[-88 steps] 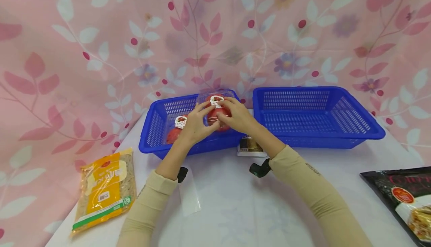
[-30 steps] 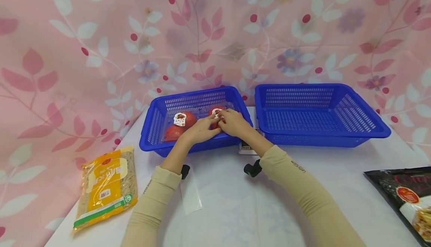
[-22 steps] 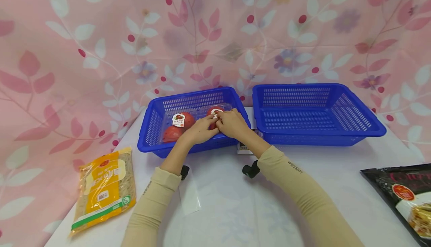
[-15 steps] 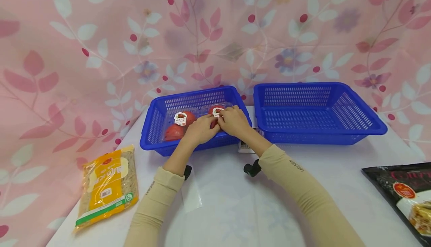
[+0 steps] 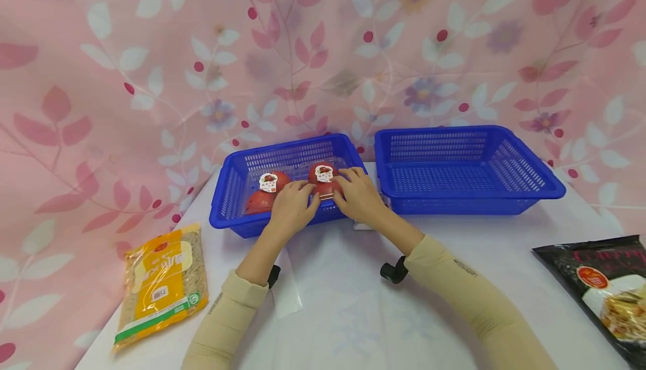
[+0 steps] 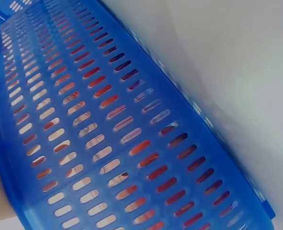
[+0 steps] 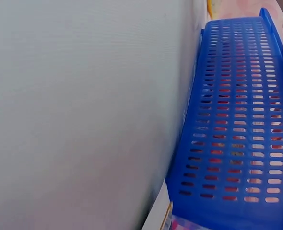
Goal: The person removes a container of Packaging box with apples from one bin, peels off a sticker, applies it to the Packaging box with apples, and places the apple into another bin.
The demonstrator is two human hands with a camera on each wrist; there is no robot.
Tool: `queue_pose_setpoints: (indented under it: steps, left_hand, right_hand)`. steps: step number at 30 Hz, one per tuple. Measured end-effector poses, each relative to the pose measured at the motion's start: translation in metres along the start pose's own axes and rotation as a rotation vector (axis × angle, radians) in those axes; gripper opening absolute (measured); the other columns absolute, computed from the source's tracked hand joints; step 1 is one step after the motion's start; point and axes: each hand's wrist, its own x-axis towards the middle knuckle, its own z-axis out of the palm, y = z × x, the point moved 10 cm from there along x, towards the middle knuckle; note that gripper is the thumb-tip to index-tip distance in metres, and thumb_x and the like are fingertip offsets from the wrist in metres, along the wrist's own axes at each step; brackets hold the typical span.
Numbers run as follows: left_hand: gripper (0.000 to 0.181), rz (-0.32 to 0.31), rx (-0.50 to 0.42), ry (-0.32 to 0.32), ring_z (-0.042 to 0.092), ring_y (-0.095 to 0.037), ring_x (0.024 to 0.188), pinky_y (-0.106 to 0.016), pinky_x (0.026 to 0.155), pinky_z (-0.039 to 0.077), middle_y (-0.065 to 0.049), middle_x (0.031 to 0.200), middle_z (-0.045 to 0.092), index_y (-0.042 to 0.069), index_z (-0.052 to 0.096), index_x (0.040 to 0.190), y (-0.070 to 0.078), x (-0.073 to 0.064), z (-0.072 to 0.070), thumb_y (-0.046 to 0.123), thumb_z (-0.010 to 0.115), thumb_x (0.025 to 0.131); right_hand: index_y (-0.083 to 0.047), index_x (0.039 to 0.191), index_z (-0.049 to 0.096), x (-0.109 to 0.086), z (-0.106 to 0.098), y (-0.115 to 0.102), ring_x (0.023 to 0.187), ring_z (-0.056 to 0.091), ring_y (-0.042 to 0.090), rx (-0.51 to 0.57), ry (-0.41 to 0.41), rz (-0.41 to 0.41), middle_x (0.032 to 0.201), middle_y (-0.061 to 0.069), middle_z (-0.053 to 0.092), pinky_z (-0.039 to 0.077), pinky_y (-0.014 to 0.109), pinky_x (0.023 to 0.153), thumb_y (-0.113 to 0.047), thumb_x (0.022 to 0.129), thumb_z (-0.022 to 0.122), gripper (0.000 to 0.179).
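Two clear plastic boxes of tomatoes with white labels lie side by side in the left blue basket (image 5: 229, 193). My left hand (image 5: 290, 207) reaches over the basket's front rim to the left side of the right-hand tomato box (image 5: 324, 175). On that box's other side is my right hand (image 5: 360, 199), its fingertips at the edge. Both hands' fingers are loosely bent, and the label and tomatoes show between them. The left-hand tomato box (image 5: 268, 185) sits just beyond my left hand. Both wrist views show mostly the slotted basket wall (image 6: 108, 120), with red behind it.
A second blue basket (image 5: 469, 204) stands to the right, nothing visible in it. A yellow bag of grain (image 5: 161, 286) lies at left, a black food packet (image 5: 600, 291) at right. A flat package (image 5: 362, 226) is partly under the left basket's corner. A clear strip (image 5: 287, 297) lies in front.
The right-hand tomato box, held up above the basket earlier, has come down into it beside the other. Since then my hands have moved apart, uncovering its label and tomatoes.
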Motion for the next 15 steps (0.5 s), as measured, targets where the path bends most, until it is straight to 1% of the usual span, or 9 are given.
queue_pose_setpoints:
  steps: [5,11,13,15]
  left_hand:
    - [0.034,0.041,-0.018,0.037,0.047,-0.035,0.114,-0.046,0.098,0.035,-0.016,0.118,0.057,0.007,0.062,0.116,0.006,-0.011,-0.006,0.028,0.051,0.09]
    - [0.04,0.057,-0.02,0.027,0.037,-0.041,0.123,-0.051,0.102,0.028,-0.019,0.126,0.05,0.007,0.057,0.123,0.01,-0.02,-0.01,0.028,0.052,0.09]
    - [0.041,0.071,-0.025,0.032,0.037,-0.041,0.124,-0.051,0.103,0.027,-0.02,0.128,0.048,0.007,0.055,0.125,0.011,-0.022,-0.012,0.027,0.053,0.089]
    - [0.042,0.087,-0.021,0.036,0.036,-0.04,0.124,-0.05,0.104,0.025,-0.02,0.129,0.048,0.006,0.054,0.125,0.011,-0.025,-0.013,0.027,0.054,0.089]
  right_hand:
    - [-0.003,0.111,0.064,-0.012,-0.007,0.0,0.115,0.043,0.035,-0.017,-0.013,-0.016,0.122,0.02,0.055,0.036,0.047,0.097,-0.018,0.085,0.058,0.03]
    - [-0.003,0.119,0.06,-0.023,-0.008,0.001,0.12,0.039,0.036,-0.052,-0.113,0.005,0.128,0.02,0.05,0.031,0.05,0.1,-0.022,0.087,0.057,0.037]
    - [-0.003,0.121,0.058,-0.025,-0.008,0.002,0.122,0.037,0.036,-0.061,-0.136,0.01,0.13,0.021,0.048,0.031,0.051,0.1,-0.023,0.088,0.057,0.039]
    - [-0.004,0.123,0.057,-0.026,-0.008,0.001,0.123,0.036,0.038,-0.078,-0.146,-0.003,0.131,0.021,0.046,0.031,0.052,0.1,-0.025,0.089,0.057,0.04]
